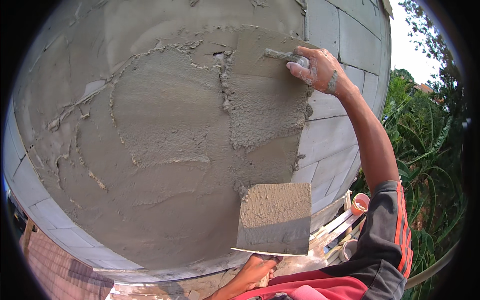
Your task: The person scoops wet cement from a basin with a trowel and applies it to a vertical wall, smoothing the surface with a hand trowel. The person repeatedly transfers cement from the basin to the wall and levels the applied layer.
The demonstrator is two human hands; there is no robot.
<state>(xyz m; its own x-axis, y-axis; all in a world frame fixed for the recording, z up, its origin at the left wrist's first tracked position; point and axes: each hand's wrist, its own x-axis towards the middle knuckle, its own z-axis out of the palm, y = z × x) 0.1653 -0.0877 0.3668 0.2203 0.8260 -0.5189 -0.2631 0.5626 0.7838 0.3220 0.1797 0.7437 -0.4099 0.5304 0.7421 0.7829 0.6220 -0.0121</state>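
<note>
My right hand (pixel 322 70) is closed round the handle of a plastering trowel (pixel 255 56), its blade coated with grey mortar. The blade lies against the upper right of the wet plaster (pixel 170 110), near its ragged edge. Mortar is smeared on my fingers and wrist. Lower down, my left hand (pixel 254 274) grips the handle beneath a square plasterer's hawk (pixel 275 215). The hawk's face is tilted into view just in front of the wall, with a thin film of mortar over it, half of it in shadow.
Bare pale blocks (pixel 330 145) border the plaster on the right. At lower right an orange bucket (pixel 360 204) and a pale bucket (pixel 348 250) stand by planks (pixel 334 225). Green plants (pixel 420 135) grow beyond the wall. A tiled roof (pixel 65 265) shows at lower left.
</note>
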